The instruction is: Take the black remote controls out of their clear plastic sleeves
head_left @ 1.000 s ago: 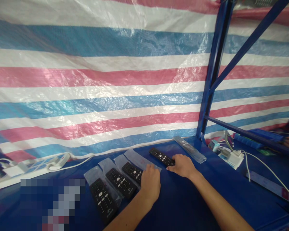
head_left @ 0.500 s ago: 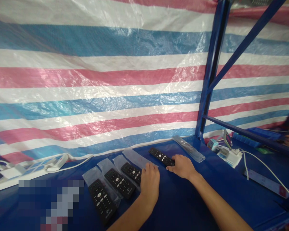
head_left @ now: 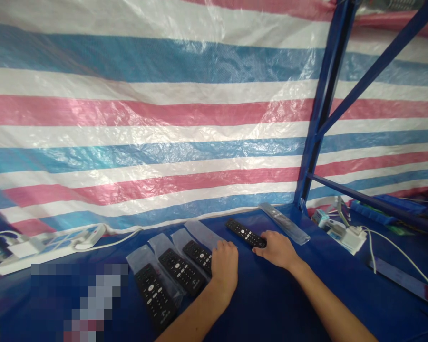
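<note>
My right hand (head_left: 277,249) grips the near end of a black remote control (head_left: 245,232), which lies slanted on the blue table. My left hand (head_left: 225,267) is curled over the near end of another remote control (head_left: 197,254); its fingertips are hidden, and what they hold cannot be made out. Beside that hand, a clear plastic sleeve (head_left: 203,232) lies flat with no remote on it. Further left, two more remote controls, a middle one (head_left: 181,271) and a nearer one (head_left: 154,297), rest on clear sleeves.
At the back right lies a remote in a clear sleeve (head_left: 284,223). A white power strip (head_left: 50,251) with cables runs along the left back edge. White plugs and cables (head_left: 347,237) sit right, past a blue metal post (head_left: 312,152). A striped plastic sheet (head_left: 146,114) hangs behind.
The view has shifted slightly, so everything appears a little further right. Both hands keep their places, the right one still on the same remote control.
</note>
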`<state>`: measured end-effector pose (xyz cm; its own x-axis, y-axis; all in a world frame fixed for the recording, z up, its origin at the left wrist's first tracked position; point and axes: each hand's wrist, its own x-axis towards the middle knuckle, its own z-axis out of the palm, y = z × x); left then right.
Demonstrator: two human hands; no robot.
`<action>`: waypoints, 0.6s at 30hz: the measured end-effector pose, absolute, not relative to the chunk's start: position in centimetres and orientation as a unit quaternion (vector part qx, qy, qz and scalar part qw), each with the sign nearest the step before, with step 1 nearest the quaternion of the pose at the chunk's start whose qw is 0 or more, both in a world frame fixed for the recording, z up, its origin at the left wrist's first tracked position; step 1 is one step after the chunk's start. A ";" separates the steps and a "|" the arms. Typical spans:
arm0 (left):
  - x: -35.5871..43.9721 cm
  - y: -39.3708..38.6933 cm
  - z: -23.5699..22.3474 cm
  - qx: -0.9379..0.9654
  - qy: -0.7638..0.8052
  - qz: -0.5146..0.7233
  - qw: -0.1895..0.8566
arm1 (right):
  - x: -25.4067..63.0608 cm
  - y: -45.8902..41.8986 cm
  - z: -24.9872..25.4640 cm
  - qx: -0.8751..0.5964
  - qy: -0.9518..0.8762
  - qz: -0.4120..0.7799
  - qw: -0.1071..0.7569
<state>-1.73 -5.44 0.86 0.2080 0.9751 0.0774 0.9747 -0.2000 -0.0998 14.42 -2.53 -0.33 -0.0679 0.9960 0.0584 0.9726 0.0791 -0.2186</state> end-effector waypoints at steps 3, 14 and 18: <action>-2.1 -5.4 1.7 -0.775 -0.632 0.022 0.016 | 14.4 -2.6 -0.2 -0.676 -0.729 0.062 0.092; -4.7 -2.9 2.3 -0.743 -0.669 -0.029 0.023 | 15.8 -3.4 2.0 -0.651 -0.733 0.083 0.181; -5.4 -1.9 1.5 -0.745 -0.664 -0.050 0.025 | 16.9 -4.3 3.5 -0.578 -0.764 0.177 0.224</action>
